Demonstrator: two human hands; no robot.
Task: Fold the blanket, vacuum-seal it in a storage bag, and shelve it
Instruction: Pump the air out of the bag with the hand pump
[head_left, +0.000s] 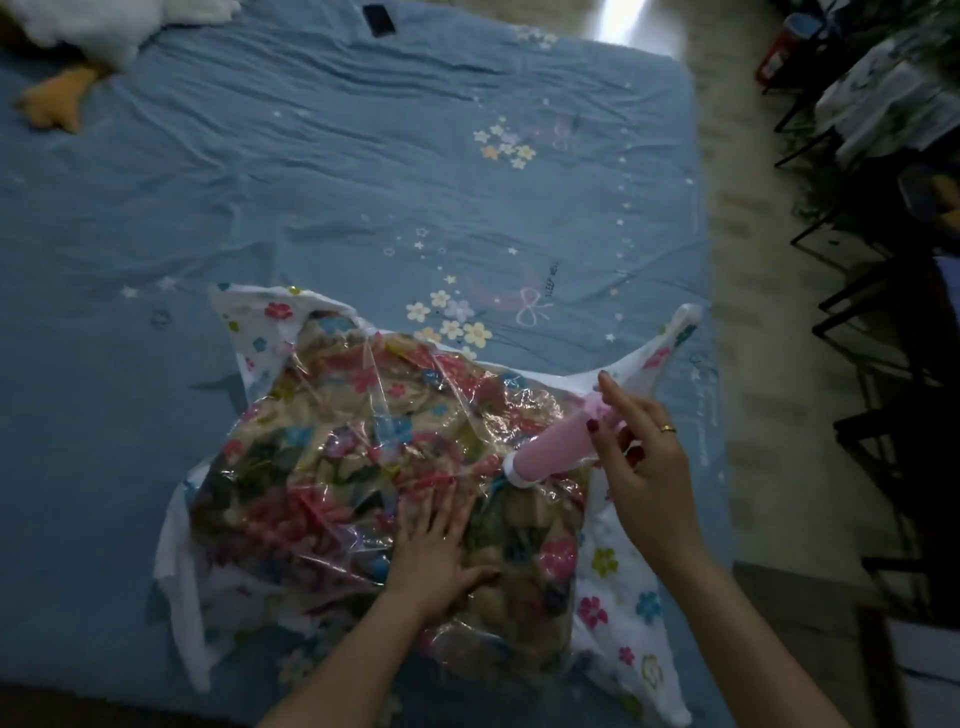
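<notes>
- Your left hand lies flat, fingers spread, pressing the storage bag to steady it and push air out.
- Your right hand grips the pink pump, seated on the bag's valve.
- Folded blanket sits inside, on the bed.
</notes>
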